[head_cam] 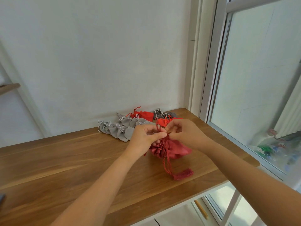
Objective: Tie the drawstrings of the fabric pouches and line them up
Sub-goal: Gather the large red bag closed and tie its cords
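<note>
A dark red satin pouch lies gathered on the wooden table. My left hand and my right hand meet just above its mouth, each pinching the red drawstring. A second cord with a red tassel trails from the pouch toward me. Behind my hands lie several small grey pouches with tied strings in overlapping rows, a bright red pouch at the wall, another bright red pouch and a dark grey pouch.
A white wall runs along the table's far edge. A window with a white frame borders the table on the right. The table's right front corner is close to my right forearm.
</note>
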`<state>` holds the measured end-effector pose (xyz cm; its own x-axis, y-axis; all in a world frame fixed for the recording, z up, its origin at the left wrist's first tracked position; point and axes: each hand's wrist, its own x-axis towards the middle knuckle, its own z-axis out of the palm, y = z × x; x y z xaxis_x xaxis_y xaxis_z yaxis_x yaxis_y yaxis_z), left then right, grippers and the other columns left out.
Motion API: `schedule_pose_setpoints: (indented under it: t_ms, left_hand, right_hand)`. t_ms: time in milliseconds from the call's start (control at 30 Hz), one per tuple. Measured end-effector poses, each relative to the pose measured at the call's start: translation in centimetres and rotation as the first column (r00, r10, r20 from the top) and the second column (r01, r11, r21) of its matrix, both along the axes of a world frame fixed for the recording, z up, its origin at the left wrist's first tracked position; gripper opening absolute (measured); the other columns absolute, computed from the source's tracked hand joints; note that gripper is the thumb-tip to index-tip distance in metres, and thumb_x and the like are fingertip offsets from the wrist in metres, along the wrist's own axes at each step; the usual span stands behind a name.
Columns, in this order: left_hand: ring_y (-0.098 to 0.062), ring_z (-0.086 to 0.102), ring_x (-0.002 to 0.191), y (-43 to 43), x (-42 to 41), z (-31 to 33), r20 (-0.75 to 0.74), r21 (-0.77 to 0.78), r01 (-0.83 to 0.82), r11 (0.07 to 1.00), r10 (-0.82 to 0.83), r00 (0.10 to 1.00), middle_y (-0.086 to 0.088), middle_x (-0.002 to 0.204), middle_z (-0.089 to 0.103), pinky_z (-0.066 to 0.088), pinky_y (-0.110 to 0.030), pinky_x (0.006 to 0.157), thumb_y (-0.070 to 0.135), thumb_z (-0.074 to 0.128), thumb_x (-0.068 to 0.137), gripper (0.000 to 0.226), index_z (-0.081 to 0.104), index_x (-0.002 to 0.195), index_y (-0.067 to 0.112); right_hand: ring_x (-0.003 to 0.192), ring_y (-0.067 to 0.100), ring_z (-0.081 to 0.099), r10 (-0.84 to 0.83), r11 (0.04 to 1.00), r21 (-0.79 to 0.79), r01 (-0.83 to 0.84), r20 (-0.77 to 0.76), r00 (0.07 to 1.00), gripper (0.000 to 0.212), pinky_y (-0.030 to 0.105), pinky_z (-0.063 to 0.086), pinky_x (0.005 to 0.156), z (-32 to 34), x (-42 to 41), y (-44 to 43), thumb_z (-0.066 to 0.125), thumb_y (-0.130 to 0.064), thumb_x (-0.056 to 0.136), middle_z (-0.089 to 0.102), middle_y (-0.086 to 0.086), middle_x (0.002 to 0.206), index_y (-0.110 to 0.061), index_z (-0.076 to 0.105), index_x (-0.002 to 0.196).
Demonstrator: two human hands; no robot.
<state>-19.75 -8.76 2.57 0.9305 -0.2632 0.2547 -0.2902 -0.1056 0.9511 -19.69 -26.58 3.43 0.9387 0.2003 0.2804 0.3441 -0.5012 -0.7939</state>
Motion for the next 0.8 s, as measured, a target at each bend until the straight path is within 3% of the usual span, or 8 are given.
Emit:
schedule_pose_setpoints:
  t_ms: [67,167,300,400,533,633,700,800]
  left_hand:
    - [-0.003,0.053,0.048,-0.4,0.0,0.2,-0.014,-0.034,-0.003,0.999,0.003,1.000,0.008,0.057,0.063,0.043,-0.015,0.047,0.000,0.073,0.079,0.015,0.071,0.077,0.015]
    - [-0.002,0.051,0.046,-0.4,-0.2,0.5,-0.022,-0.051,0.014,0.999,-0.015,1.000,0.008,0.055,0.063,0.042,-0.014,0.046,-0.001,0.072,0.080,0.015,0.070,0.076,0.013]
    - [-0.002,0.051,0.047,0.6,-0.1,0.4,-0.031,-0.036,-0.020,0.999,0.019,0.999,0.006,0.058,0.064,0.042,-0.014,0.047,0.003,0.072,0.080,0.011,0.073,0.078,0.014]
    - [-0.008,0.053,0.055,1.2,0.3,-0.2,-0.079,-0.023,-0.082,0.996,0.080,0.994,-0.007,0.065,0.066,0.043,-0.014,0.050,0.013,0.071,0.084,0.006,0.076,0.086,0.010]
    - [-0.009,0.060,0.067,1.4,0.7,-1.0,-0.159,-0.141,-0.021,0.990,-0.002,0.987,-0.007,0.082,0.069,0.049,-0.016,0.059,0.018,0.055,0.094,0.021,0.073,0.086,0.013]
    - [-0.008,0.066,0.071,0.9,0.7,-0.9,-0.287,-0.414,0.001,0.910,-0.132,0.949,-0.002,0.084,0.073,0.052,-0.021,0.063,0.016,0.038,0.102,0.030,0.056,0.078,0.012]
    - [-0.009,0.067,0.070,1.1,1.0,-1.0,-0.326,-0.523,-0.053,0.851,-0.143,0.934,-0.001,0.073,0.071,0.051,-0.024,0.067,0.016,0.033,0.103,0.033,0.049,0.075,0.014]
    - [-0.011,0.063,0.059,2.1,1.6,-1.1,-0.364,-0.653,-0.140,0.744,-0.146,0.920,0.003,0.050,0.053,0.048,-0.025,0.070,0.015,0.033,0.103,0.033,0.049,0.074,0.013]
  right_hand:
    - [0.062,0.000,0.045,-0.044,0.955,-0.276,0.107,0.226,0.973,0.014,0.014,0.034,0.059,-0.4,0.3,0.5,0.061,-0.003,0.080,0.050,-0.013,0.069,-0.014,0.069,0.084]
    - [0.075,0.007,0.047,-0.145,0.911,-0.328,0.250,0.312,0.939,0.019,0.024,0.034,0.064,-1.3,1.2,-0.2,0.056,-0.004,0.084,0.046,-0.015,0.079,-0.016,0.070,0.084]
    - [0.071,0.011,0.053,-0.198,0.947,0.203,0.248,-0.236,0.951,0.020,0.021,0.044,0.062,-1.0,2.0,-2.4,0.055,-0.007,0.094,0.064,-0.006,0.083,-0.016,0.071,0.087]
    - [0.078,0.021,0.061,0.091,0.556,0.734,0.391,-0.521,0.849,0.024,0.033,0.052,0.073,-0.7,2.1,-3.6,0.048,-0.017,0.100,0.067,0.008,0.079,-0.013,0.064,0.083]
    - [0.092,0.035,0.067,0.477,0.159,0.914,0.374,-0.402,0.782,0.052,0.058,0.050,0.084,-1.1,2.1,-3.8,0.032,-0.029,0.103,0.072,0.018,0.097,-0.006,0.064,0.069]
    - [0.044,0.014,0.044,0.560,-0.061,0.926,0.371,-0.276,0.781,0.057,0.039,0.058,0.054,-0.9,1.8,-3.0,0.030,-0.028,0.102,0.044,0.001,0.050,-0.010,0.046,0.050]
    - [0.043,0.009,0.013,0.571,0.034,0.931,0.364,-0.317,0.757,0.061,0.022,0.038,0.034,-0.8,1.9,-3.0,0.026,-0.031,0.104,0.019,-0.005,0.047,-0.014,0.038,0.047]
    - [0.045,0.009,0.007,0.555,0.231,0.923,0.309,-0.386,0.737,0.062,0.023,0.022,0.033,-1.2,2.3,-4.0,0.027,-0.037,0.104,0.022,-0.005,0.042,-0.017,0.036,0.046]
